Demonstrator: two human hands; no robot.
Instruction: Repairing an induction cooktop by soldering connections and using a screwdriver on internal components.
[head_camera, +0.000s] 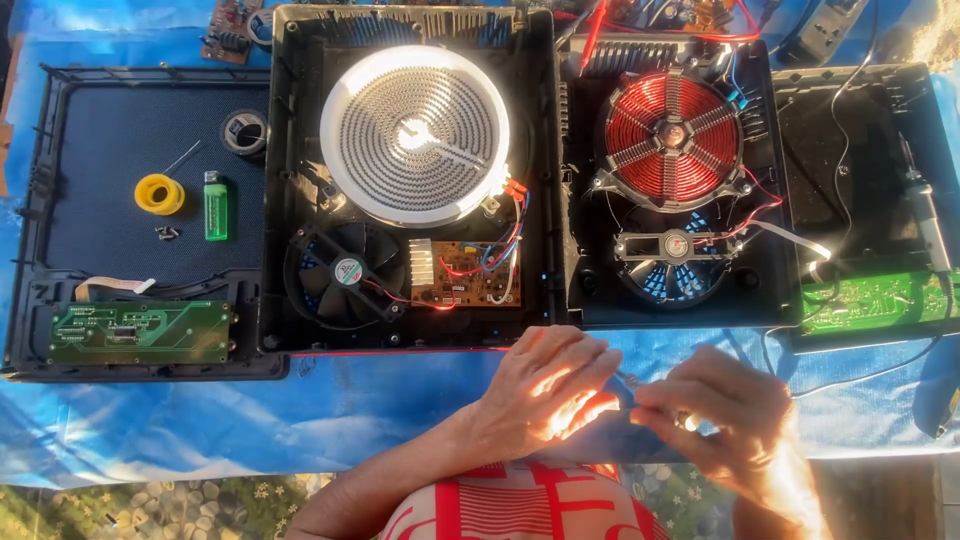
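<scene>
My left hand (545, 395) and my right hand (722, 412) meet at the near edge of the blue-covered table (330, 415), fingertips pinched together on a small thin part (628, 384) that is mostly hidden between them. Just beyond them lie two opened cooktop housings: one with a white coiled heating disc (415, 135), a black fan (345, 272) and a brown circuit board (465, 273), the other with a red copper coil (670, 138) and a blue fan (672, 268).
On the left, a black cover panel (100, 130) carries a tape roll (244, 130), yellow solder spool (160, 193), green lighter (215, 205), screws (167, 232) and a green circuit board (140, 332). At right sits another black cover (850, 150) with a green board (875, 300). Wires trail about.
</scene>
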